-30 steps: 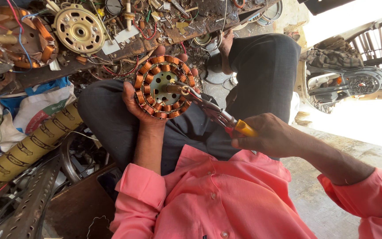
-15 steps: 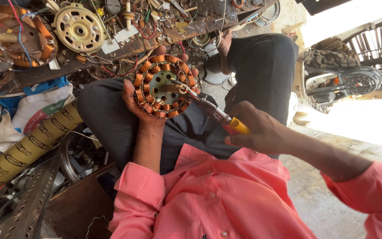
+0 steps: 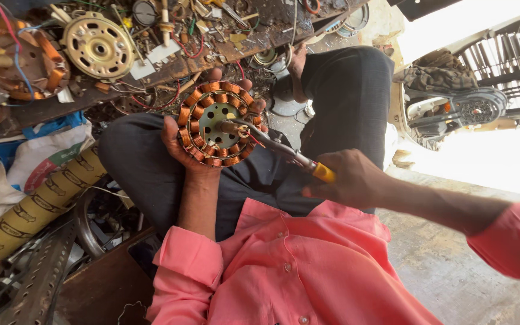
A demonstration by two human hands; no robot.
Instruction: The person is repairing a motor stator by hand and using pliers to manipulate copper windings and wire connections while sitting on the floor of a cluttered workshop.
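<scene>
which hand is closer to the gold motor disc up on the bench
Left. The left hand holds the copper stator just below and right of the gold disc; the right hand grips pliers farther right and lower.

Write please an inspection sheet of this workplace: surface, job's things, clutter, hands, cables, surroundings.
Surface: low wooden bench, crowded with parts.
Job's things: round motor stator with copper coils; pliers with yellow handle, tip at the stator's hub.
Clutter: brass-coloured motor cover, roll of yellow tubing, perforated metal strip.
Hands: left hand holds the stator from behind; right hand grips the pliers.
Cables: red and blue wires on the bench.
Surroundings: fan grille at right, concrete floor.
</scene>
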